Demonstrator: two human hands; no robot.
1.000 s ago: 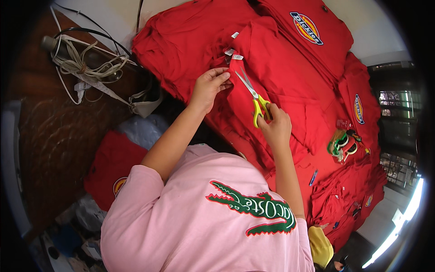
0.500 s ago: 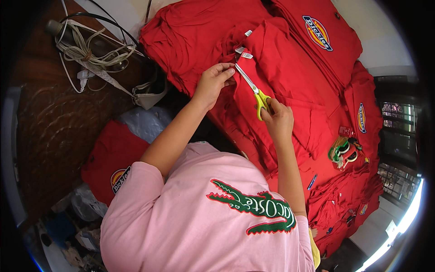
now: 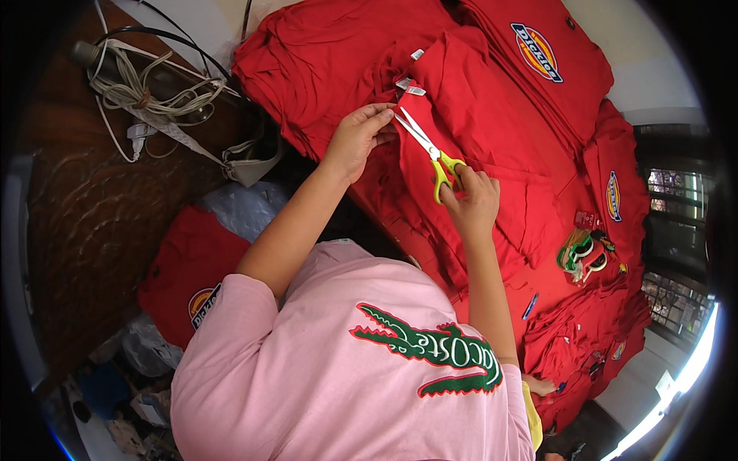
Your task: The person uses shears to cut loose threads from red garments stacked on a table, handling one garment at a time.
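My right hand [image 3: 472, 203] grips the yellow-green handles of a pair of scissors [image 3: 432, 151]. Their silver blades are spread apart and point up and left toward my other hand. With thumb and fingers pinched together, my left hand [image 3: 360, 138] holds the edge of a red garment [image 3: 461, 100] close to the blade tips. Whether a thread is in that pinch is too small to tell. Small white labels [image 3: 411, 86] stick out of the garment just beyond my left fingertips. The garment lies rumpled over other red cloth.
Stacked red garments [image 3: 323, 54] cover the far side. At right sit tape rolls [image 3: 584, 253], a blue pen [image 3: 530, 306] and a red heap [image 3: 588, 330]. Bundled cables [image 3: 150, 88] lie on carved wood at left. A bare foot or hand [image 3: 540, 385] shows at lower right.
The scissors' blades have spread apart, and the fingers of my right hand have opened with the handles. My left hand has shifted slightly left. Skin now shows beside the red heap at lower right.
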